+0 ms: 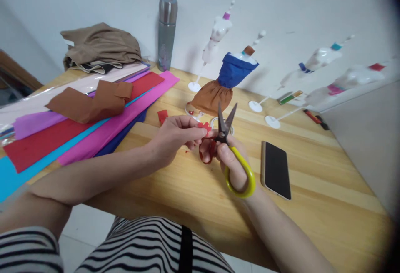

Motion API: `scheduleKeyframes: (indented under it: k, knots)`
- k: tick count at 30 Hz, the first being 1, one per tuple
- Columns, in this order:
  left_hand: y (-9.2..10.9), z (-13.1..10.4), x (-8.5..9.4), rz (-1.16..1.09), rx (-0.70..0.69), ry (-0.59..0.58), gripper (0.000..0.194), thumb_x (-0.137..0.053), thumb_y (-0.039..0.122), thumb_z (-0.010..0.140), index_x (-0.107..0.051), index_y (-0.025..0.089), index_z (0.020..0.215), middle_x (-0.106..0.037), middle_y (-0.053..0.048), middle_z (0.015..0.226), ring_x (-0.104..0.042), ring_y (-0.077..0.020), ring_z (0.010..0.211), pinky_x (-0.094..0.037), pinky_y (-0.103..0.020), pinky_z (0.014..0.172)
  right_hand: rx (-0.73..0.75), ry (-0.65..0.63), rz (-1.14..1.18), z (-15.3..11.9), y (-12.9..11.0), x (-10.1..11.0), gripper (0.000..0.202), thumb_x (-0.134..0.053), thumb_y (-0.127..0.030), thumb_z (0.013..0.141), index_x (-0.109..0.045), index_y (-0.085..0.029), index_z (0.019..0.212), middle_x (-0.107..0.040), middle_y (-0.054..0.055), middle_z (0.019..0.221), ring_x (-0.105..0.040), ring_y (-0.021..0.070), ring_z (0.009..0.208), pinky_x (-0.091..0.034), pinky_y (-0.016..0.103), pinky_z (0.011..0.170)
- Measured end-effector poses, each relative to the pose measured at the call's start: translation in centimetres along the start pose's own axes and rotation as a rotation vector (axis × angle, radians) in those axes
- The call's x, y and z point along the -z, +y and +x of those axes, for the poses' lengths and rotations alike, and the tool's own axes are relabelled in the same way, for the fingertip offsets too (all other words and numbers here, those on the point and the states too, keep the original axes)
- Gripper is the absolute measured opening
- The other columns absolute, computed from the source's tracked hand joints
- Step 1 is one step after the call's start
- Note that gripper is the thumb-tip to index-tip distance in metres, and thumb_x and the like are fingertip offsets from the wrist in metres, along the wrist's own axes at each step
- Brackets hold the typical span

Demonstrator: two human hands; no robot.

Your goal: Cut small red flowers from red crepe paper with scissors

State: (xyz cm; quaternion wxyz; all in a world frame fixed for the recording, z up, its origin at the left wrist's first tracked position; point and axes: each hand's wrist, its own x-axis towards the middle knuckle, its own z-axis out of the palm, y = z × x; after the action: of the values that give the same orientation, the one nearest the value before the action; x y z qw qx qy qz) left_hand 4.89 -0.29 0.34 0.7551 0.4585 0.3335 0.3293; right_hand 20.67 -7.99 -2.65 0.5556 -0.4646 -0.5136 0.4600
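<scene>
My left hand pinches a small red paper shape with a scalloped edge between thumb and fingers. Scissors with yellow and red handles are in my right hand, the blades parted and pointing up, just right of the red shape. A finger of my right hand reaches close to the shape. Behind the hands stands a mannequin with a blue top and a brown gathered skirt. A red scrap lies on the table left of it.
Colored paper sheets and a brown piece cover the left side, near folded cloth and a flask. A phone lies at right. Several white mannequins stand along the back. A roll of tape sits behind the scissors.
</scene>
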Motion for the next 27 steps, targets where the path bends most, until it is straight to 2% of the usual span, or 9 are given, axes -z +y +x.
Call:
scheduleKeyframes:
  k: [4,12,16,22,27]
  knots:
    - [0.2,0.0,0.1,-0.001,0.004,-0.015,0.017,-0.074,0.022,0.072,-0.066,0.013,0.060,-0.070,-0.002,0.069,-0.058,-0.0073,0.061,-0.041,-0.018,0.055,-0.044,-0.066,-0.045,-0.2,-0.1,-0.3,0.053,-0.061,-0.072,0.087,-0.063,-0.021,0.102,-0.060,-0.001,0.070,-0.055,0.0142,0.054,-0.044,0.029,0.052]
    - [0.0,0.3,0.3,0.016,0.001,-0.007,0.017,-0.073,0.021,0.070,-0.063,0.013,0.060,-0.066,-0.002,0.061,-0.056,-0.0065,0.056,-0.039,-0.018,0.054,-0.056,-0.139,-0.114,-0.2,-0.3,-0.3,0.053,-0.057,-0.071,0.089,-0.064,-0.020,0.103,-0.059,0.000,0.076,-0.050,0.0126,0.054,-0.043,0.029,0.051]
    - [-0.1,0.4,0.3,0.018,0.007,-0.012,0.019,-0.074,0.022,0.068,-0.061,0.013,0.059,-0.065,-0.002,0.061,-0.055,-0.0066,0.054,-0.040,-0.018,0.052,-0.046,-0.147,-0.134,-0.1,-0.3,-0.2,0.055,-0.056,-0.073,0.089,-0.064,-0.020,0.103,-0.059,0.000,0.076,-0.047,0.0117,0.053,-0.043,0.029,0.050]
    - [0.0,0.3,0.2,0.020,0.018,-0.020,0.018,-0.072,0.020,0.068,-0.060,0.014,0.057,-0.065,-0.002,0.059,-0.055,-0.0072,0.054,-0.039,-0.019,0.051,-0.048,-0.132,-0.152,0.1,-0.8,-0.4,0.057,-0.057,-0.077,0.086,-0.064,-0.021,0.094,-0.054,-0.001,0.065,-0.045,0.0139,0.050,-0.045,0.029,0.046]
    - [0.3,0.3,0.3,0.015,0.019,-0.020,0.018,-0.071,0.019,0.071,-0.060,0.013,0.057,-0.066,-0.002,0.059,-0.055,-0.0073,0.054,-0.039,-0.019,0.053,-0.053,-0.129,-0.144,0.2,-1.2,-0.6,0.057,-0.059,-0.077,0.084,-0.064,-0.021,0.096,-0.058,0.001,0.075,-0.044,0.0126,0.052,-0.043,0.028,0.045]
